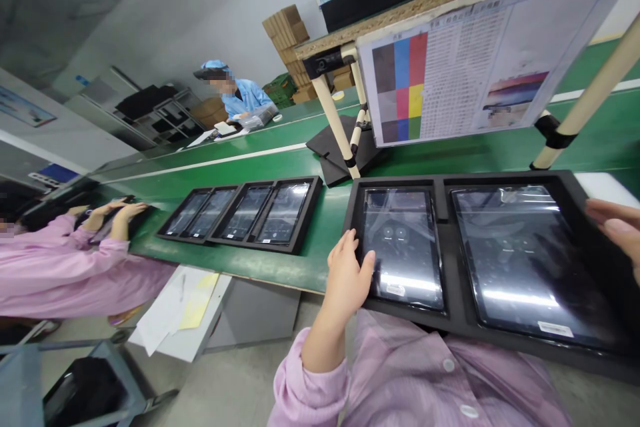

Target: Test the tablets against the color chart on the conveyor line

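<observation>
A black foam tray (453, 267) lies before me across the near edge of the green bench. Two tablets with dark glossy screens sit in its compartments: the left tablet (403, 250) and the larger-looking right tablet (520, 267). Each has a small white label along its near edge. My left hand (349, 273) grips the tray's left rim, with the thumb over the edge beside the left tablet. Beyond the tray's right side is my right hand (620, 227), fingers stretched out and partly cut off by the frame; I see nothing held in it.
Two more foam trays (300, 247) with tablets lie to the left on the green bench (250, 170). A pipe stand (336, 127) carries a printed sheet (465, 73). Co-workers sit at left and across. A white drawer (205, 333) with papers juts below.
</observation>
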